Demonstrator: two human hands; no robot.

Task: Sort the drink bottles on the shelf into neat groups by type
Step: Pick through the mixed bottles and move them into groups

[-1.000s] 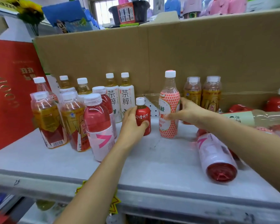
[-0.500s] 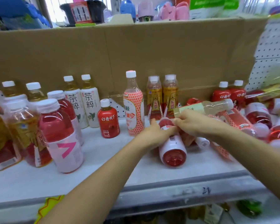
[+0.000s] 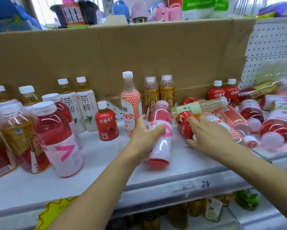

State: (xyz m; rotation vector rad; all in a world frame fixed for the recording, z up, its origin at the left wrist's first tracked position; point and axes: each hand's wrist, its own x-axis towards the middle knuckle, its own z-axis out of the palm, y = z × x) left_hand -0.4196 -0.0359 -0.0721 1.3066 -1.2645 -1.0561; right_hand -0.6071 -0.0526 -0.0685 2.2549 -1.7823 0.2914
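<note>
Left hand [image 3: 145, 138] is wrapped round the tilted pink-label red drink bottle [image 3: 161, 150] mid-shelf [image 3: 106, 163]. Right hand [image 3: 209, 136] is spread flat on 1 small red bottle [image 3: 182, 125] lying in the pile. Full plastic, probably hefty and slick, so grab the label band.

茶粹 stands on the two white-labelled tea bottles [image 3: 87, 107], 山楂树下 on the small red bottle [image 3: 106, 125], 东鹏 on the amber bottles [image 3: 166, 92], a pink chevron on the tilted pink bottle [image 3: 161, 143], and a handwritten 22 on the shelf edge [image 3: 172, 188]
</note>
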